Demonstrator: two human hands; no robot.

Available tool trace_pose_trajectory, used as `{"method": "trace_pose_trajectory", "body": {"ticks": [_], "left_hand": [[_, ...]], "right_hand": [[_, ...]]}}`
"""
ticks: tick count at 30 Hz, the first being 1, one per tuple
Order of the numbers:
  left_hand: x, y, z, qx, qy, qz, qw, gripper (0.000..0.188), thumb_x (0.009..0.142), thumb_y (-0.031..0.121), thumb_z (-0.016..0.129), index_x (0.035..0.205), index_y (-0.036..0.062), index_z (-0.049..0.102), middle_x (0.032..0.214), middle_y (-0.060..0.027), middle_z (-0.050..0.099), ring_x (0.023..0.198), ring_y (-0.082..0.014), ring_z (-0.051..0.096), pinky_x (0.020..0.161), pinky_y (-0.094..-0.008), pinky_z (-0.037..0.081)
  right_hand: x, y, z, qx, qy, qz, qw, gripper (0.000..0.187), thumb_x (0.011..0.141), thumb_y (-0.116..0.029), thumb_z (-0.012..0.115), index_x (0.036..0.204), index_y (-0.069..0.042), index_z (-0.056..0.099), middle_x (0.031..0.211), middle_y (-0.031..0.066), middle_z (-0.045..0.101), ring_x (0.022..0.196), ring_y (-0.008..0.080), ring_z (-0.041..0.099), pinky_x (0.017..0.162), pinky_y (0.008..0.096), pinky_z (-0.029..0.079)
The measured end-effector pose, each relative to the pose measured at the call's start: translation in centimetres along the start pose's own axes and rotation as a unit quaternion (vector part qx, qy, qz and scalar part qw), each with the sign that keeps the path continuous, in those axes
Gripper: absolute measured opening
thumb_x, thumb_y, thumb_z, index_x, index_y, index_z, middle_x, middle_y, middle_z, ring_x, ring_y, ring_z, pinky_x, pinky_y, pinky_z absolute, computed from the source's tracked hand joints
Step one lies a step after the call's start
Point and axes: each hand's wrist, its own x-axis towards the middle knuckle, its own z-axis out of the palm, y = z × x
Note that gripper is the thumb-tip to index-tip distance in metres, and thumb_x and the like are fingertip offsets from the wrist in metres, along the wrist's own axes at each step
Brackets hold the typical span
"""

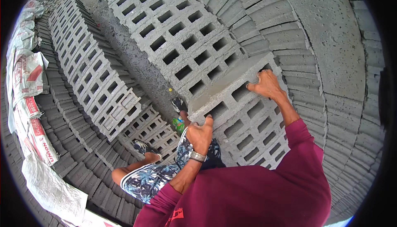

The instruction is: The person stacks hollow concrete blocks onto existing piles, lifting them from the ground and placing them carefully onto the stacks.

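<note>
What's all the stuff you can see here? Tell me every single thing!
Hollow block: one, grey, gripped by both hands
Other hollow blocks: too many to count, grey, rows left, beyond and below the hands
Flat pitted surface: one stretch, grey, upper right
Sacks: several, white with red, left edge
Ground: one strip, dark grey, between rows
Green item: one, green, by the feet; kind unclear
Shoes: two, black and white, on the feet
Shorts: one pair, blue and white, lower middle
Watch: one, silver, left wrist
Shirt: one, maroon, bottom
Left hand: one, brown, block's near end
Right hand: one, brown, block's far end
</note>
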Motion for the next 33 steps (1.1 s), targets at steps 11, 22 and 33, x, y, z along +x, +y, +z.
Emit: {"method": "trace_pose_trajectory", "body": {"ticks": [11,22,33], "left_hand": [[0.4,0.4,-0.1,0.012,-0.158,-0.010,0.987,0.072,0.085,0.052,0.072,0.068,-0.0168,0.060,0.097,-0.0322,0.064,0.073,-0.0405,0.065,0.072,-0.0474,0.049],[1.3,-0.2,-0.5,-0.135,-0.322,-0.135,0.927,0.059,0.094,0.047,0.062,0.116,-0.0075,0.054,0.105,-0.0129,0.057,0.096,-0.0245,0.052,0.089,-0.0434,0.042],[4.8,-1.2,-4.6,-0.164,-0.490,-0.127,0.847,0.089,0.093,0.066,0.049,0.149,-0.0035,0.035,0.154,-0.0233,0.039,0.139,-0.0372,0.042,0.111,-0.0487,0.036]], "right_hand": [[0.6,3.3,2.5,-0.026,0.062,-0.062,0.996,0.058,0.070,-0.043,0.069,0.080,0.014,0.069,0.078,0.0334,0.066,0.088,0.0415,0.065,0.105,0.0418,0.040],[-0.6,3.2,4.1,0.009,0.118,-0.006,0.993,0.046,0.062,-0.038,0.073,0.071,0.006,0.071,0.080,0.0269,0.069,0.102,0.0384,0.063,0.116,0.0444,0.028],[-0.5,4.0,2.9,0.014,0.066,-0.063,0.996,0.058,0.072,-0.051,0.071,0.082,0.005,0.073,0.087,0.0258,0.069,0.103,0.0385,0.062,0.113,0.0464,0.030]]}}
